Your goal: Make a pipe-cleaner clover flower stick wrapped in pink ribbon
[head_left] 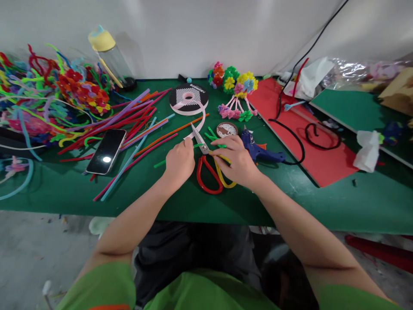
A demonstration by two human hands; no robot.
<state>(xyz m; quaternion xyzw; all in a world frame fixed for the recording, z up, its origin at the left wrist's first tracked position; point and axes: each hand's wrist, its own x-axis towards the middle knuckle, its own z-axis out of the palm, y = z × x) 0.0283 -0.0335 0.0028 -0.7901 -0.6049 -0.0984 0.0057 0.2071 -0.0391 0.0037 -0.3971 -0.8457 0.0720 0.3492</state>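
Observation:
My left hand (179, 162) rests on the green table (64, 189) with fingers curled, pinching the end of a green pipe cleaner (159, 163) near the pale pink ribbon (200, 125). My right hand (237, 160) is closed over short green pipe cleaner pieces (211, 137). Between the two hands lie scissors (209, 174) with one red and one yellow handle, blades pointing away from me. The ribbon runs from a black spool (189, 99) behind the hands.
Long coloured pipe cleaners (135, 120) fan out left of the hands beside a phone (106, 151). A blue glue gun (258, 150), small round tin (226, 129) and pipe-cleaner flowers (235, 86) sit right. A red mat (322, 163) carries black cable.

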